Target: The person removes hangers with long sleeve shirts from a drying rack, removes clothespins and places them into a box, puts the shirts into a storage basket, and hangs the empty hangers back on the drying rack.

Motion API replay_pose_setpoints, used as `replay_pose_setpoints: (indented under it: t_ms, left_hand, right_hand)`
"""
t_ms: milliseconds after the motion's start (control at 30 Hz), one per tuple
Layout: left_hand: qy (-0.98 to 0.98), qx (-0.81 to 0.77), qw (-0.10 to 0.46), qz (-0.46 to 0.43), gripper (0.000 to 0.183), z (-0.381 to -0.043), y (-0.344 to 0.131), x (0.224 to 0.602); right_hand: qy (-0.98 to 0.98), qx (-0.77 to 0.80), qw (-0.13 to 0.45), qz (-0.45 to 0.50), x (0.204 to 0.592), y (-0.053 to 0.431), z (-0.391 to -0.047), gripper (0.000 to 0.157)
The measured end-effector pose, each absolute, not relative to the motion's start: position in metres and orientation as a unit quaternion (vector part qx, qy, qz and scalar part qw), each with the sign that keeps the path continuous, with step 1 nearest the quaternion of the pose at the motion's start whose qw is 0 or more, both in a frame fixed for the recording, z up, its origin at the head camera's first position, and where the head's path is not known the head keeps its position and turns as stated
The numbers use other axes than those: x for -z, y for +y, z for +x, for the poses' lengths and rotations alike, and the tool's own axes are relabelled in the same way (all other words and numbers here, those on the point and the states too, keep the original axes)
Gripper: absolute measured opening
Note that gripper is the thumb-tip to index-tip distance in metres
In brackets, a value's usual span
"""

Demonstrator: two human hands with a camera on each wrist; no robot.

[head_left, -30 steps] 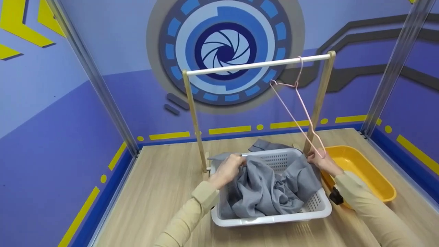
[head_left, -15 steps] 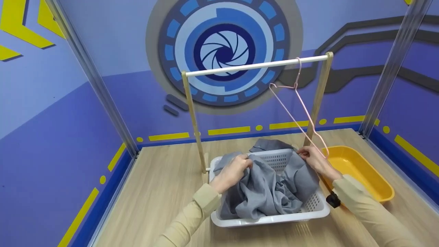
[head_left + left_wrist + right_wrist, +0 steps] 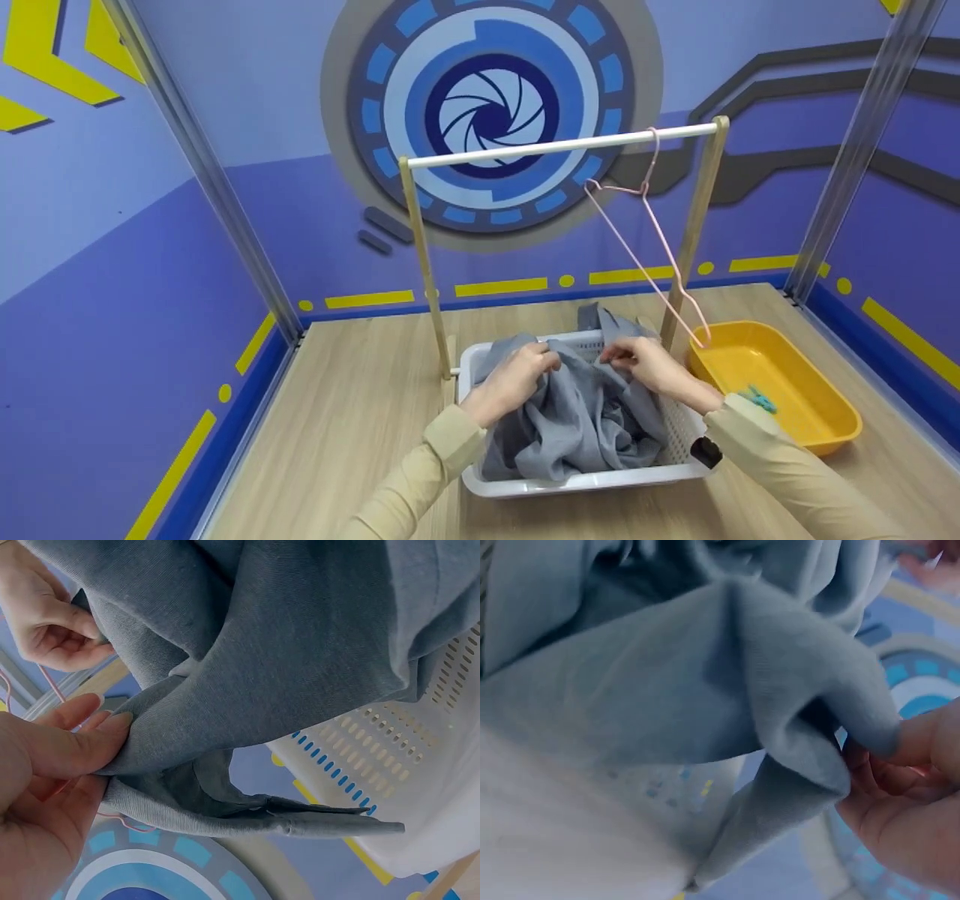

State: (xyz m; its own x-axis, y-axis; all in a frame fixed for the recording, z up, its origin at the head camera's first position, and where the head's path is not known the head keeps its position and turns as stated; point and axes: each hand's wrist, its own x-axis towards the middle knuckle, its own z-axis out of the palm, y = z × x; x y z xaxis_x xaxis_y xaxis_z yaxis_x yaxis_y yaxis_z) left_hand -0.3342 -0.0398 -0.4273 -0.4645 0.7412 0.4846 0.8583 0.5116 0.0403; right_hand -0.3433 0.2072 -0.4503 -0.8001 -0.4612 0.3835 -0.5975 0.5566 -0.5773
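Note:
A crumpled grey garment (image 3: 570,420) lies bunched in a white plastic laundry basket (image 3: 585,484), one end draped over the far rim. My left hand (image 3: 517,379) pinches a fold of it near the basket's far left; the left wrist view shows thumb and fingers (image 3: 97,739) on the cloth's edge. Across from it, my right hand (image 3: 649,367) pinches another part of the garment above the basket's right half. In the right wrist view the fabric (image 3: 802,690) folds over between that hand's thumb and fingers (image 3: 922,742).
Behind the basket stands a rack with wooden posts and a white rod (image 3: 562,146). A pink hanger (image 3: 656,225) hangs from the rod's right end. At right sits a yellow tray (image 3: 806,390) holding teal clothespins (image 3: 759,399). Printed panels enclose the table (image 3: 360,420).
My right hand has moved left from the basket's right rim towards its middle, bringing cloth along. The teal clothespins in the tray have come into sight. My left hand has shifted slightly right.

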Motion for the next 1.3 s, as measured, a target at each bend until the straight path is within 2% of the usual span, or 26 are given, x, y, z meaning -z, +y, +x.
replay_pose_setpoints:
  t_ms: [333,600,767,933,1000,1100,1300]
  left_hand:
    - [-0.834,0.138,0.211,-0.49,0.03,-0.336,-0.04,0.429]
    - [-0.834,0.123,0.195,-0.502,0.03,-0.336,-0.042,0.43]
    - [-0.853,0.091,0.155,-0.489,0.029,-0.335,-0.042,0.435]
    - [-0.886,0.067,0.099,-0.447,0.014,-0.332,-0.042,0.435]
    - [-0.899,0.057,0.105,-0.422,0.008,-0.331,-0.043,0.434]
    - [-0.913,0.039,0.149,-0.378,0.004,-0.331,-0.044,0.431]
    - [-0.92,0.025,0.224,-0.321,0.006,-0.338,-0.046,0.427]
  right_hand:
    - [-0.833,-0.357,0.063,0.418,0.436,0.182,-0.323,0.019]
    - [-0.768,-0.364,-0.022,0.526,0.425,0.165,-0.304,0.018]
    - [-0.774,-0.358,-0.087,0.515,0.423,0.162,-0.297,0.017]
    - [-0.79,-0.35,-0.113,0.49,0.428,0.162,-0.3,0.01]
    - [-0.793,-0.347,-0.111,0.488,0.429,0.163,-0.303,0.008]
    - [-0.8,-0.347,-0.088,0.482,0.429,0.164,-0.307,0.009]
    - [-0.829,-0.347,0.014,0.438,0.429,0.166,-0.322,0.008]
